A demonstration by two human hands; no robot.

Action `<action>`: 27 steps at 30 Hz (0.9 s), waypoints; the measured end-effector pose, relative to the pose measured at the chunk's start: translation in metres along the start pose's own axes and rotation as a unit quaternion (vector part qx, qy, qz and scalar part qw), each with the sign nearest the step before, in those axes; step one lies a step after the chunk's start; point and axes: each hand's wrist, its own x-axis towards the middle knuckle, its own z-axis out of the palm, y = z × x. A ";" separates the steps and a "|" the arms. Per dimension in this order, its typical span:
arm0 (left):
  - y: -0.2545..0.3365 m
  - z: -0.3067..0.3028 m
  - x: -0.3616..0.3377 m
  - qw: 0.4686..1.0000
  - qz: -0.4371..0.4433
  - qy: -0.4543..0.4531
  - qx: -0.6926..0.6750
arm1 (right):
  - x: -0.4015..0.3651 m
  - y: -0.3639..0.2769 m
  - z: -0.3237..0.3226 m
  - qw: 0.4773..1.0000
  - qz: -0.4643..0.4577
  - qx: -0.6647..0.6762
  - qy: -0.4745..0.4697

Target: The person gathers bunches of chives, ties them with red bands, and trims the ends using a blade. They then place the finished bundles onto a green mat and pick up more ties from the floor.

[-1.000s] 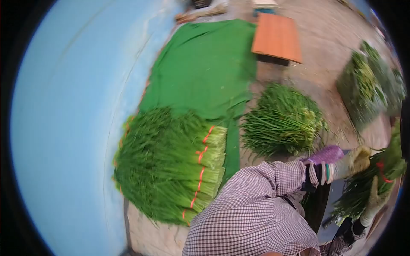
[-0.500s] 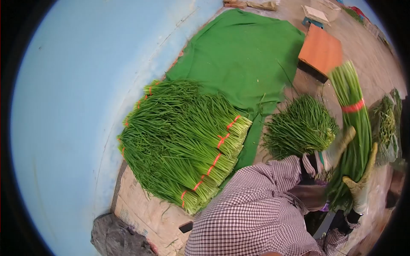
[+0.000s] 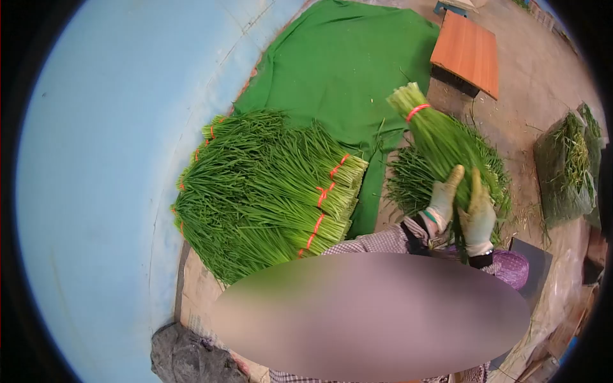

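The bundle (image 3: 440, 140) of long green stalks is sticking up from between the two hands and leaning a little to the left. Its pale cut ends are pointing up at the far tip. An orange band (image 3: 416, 112) is going around it just below those ends. Its thin leafy part is hanging down past the hands, and nothing is touching its top. A loose pile (image 3: 408, 185) of the same greens is lying on the ground right behind and under the hands, so the bundle is partly hiding it. Well to the left of the hands, a big stack (image 3: 268, 191) of tied greens is lying with its orange bands in a row. It is resting partly on a green cloth (image 3: 345, 57) that is spreading out far ahead of the hands. A blue wall (image 3: 96, 179) is standing past the stack. A brown board (image 3: 469, 51) is sitting far ahead, and a bag of greens (image 3: 568, 166) is standing off to the right. The left hand (image 3: 442, 201) is wearing a glove and wrapping around the left side of the bundle, with its fingers pointing up. The right hand (image 3: 477, 217), also gloved, is gripping the other side, just beside the left one.
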 end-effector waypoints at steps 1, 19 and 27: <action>-0.009 -0.025 0.013 0.999 0.010 0.036 -0.010 | 0.001 0.001 0.015 0.998 0.005 0.027 -0.056; 0.511 -0.326 -0.021 0.634 0.252 0.659 0.316 | -0.072 0.062 -0.052 0.983 0.036 0.181 0.008; 0.319 -0.377 0.009 0.505 0.203 0.688 0.481 | -0.121 0.082 -0.109 0.989 0.098 0.090 0.063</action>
